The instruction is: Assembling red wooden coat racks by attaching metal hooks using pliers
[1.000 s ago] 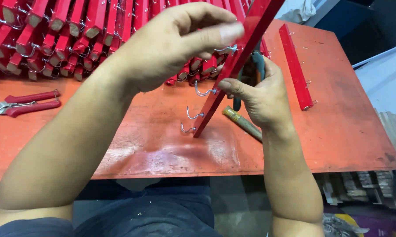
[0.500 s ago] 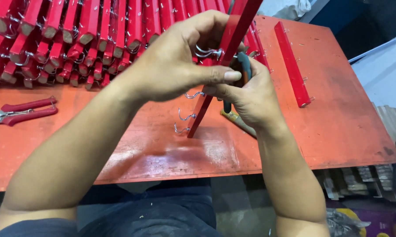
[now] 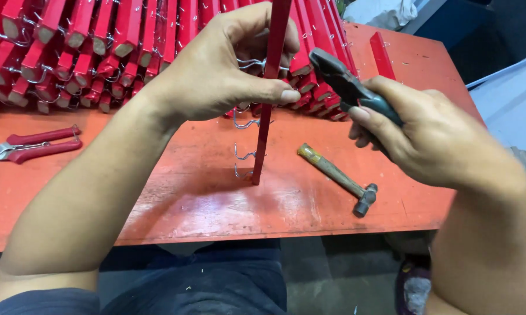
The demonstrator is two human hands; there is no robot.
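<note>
Standing a red wooden strip (image 3: pixel 267 99) nearly upright now, lower end planted on the orange table (image 3: pixel 175 204), where a second ago the same strip was leaning well over to the right. Pinching the strip near its upper part with the left hand (image 3: pixel 216 70), thumb pressed across the front, fingers curled behind beside a metal hook (image 3: pixel 252 62). Showing three more wire hooks (image 3: pixel 245 155) down the strip's left edge, all seated and pointing left. Pulling the right hand (image 3: pixel 432 134) away from the strip, no longer touching it as half a second ago, and wrapping it tight round the dark handles of a pair of pliers (image 3: pixel 347 84), nose aimed up and left toward the top hook, with a clear gap between nose and strip. Judging from this: straightening the piece and bringing the tool up to work the uppermost hook. Lying unused: a small hammer (image 3: pixel 340 178) just right of the strip's foot, red-handled cutters (image 3: pixel 30 146) far left, a heap of finished red strips (image 3: pixel 100 46) behind.
</note>
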